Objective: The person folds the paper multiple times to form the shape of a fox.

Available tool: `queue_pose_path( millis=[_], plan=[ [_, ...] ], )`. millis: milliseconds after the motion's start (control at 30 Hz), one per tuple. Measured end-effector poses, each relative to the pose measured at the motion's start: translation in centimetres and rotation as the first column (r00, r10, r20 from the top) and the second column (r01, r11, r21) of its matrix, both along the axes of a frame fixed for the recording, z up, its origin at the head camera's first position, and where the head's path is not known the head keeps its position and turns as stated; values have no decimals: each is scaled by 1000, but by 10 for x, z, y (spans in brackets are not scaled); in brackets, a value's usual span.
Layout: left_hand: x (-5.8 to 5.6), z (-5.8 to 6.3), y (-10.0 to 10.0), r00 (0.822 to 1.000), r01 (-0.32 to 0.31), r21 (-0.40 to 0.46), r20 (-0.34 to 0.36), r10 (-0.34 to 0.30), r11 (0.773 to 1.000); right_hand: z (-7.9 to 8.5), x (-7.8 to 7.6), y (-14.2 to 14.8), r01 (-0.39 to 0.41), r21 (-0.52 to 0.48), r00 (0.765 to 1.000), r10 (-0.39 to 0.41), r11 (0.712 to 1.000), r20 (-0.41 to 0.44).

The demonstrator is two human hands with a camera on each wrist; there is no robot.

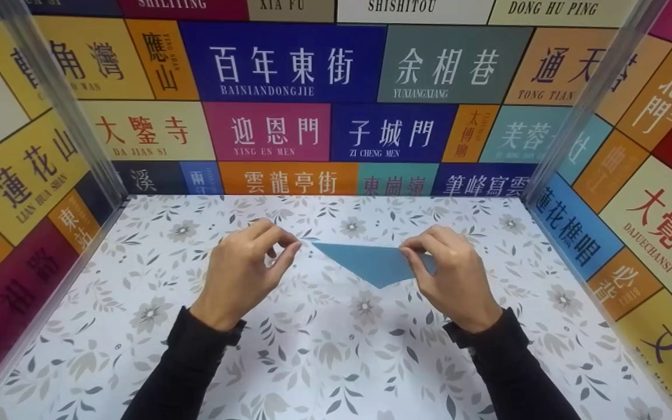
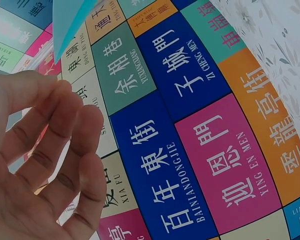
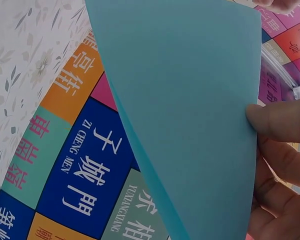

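My right hand (image 1: 450, 265) pinches a folded sheet of blue paper (image 1: 365, 262) near the right end of its long upper edge. The paper is a triangle with its point toward me, and two layers show along a slanting side in the right wrist view. Thumb (image 3: 277, 120) lies on the near face there; the other fingers are partly behind the sheet. My left hand (image 1: 251, 268) is just off the paper's left corner, thumb and index fingertips close together with a small gap to the corner. In the left wrist view its fingers (image 2: 65, 135) are loosely bent, below the paper's tip (image 2: 62, 47).
White floral cloth (image 1: 312, 361) covers the table surface. Panels of coloured street-name signs (image 1: 283, 61) stand at the back and both sides, with clear corner strips (image 1: 581, 111) where they meet.
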State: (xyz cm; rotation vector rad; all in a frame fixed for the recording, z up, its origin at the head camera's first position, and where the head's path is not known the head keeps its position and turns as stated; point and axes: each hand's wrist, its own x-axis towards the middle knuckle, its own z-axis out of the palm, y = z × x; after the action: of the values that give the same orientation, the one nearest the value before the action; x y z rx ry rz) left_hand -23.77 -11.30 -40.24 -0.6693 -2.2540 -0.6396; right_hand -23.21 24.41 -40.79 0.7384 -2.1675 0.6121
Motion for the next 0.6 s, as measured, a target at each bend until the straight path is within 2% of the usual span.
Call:
queue_pose_path(
  millis=[300,600],
  plan=[
    [2,-4,6,999,40,-7,8,-40,999,-8,0,-7,-56,20,997,56,998,47],
    [1,-12,11,996,80,-75,33,-78,994,-15,-2,-15,-95,38,989,90,995,116]
  ],
)
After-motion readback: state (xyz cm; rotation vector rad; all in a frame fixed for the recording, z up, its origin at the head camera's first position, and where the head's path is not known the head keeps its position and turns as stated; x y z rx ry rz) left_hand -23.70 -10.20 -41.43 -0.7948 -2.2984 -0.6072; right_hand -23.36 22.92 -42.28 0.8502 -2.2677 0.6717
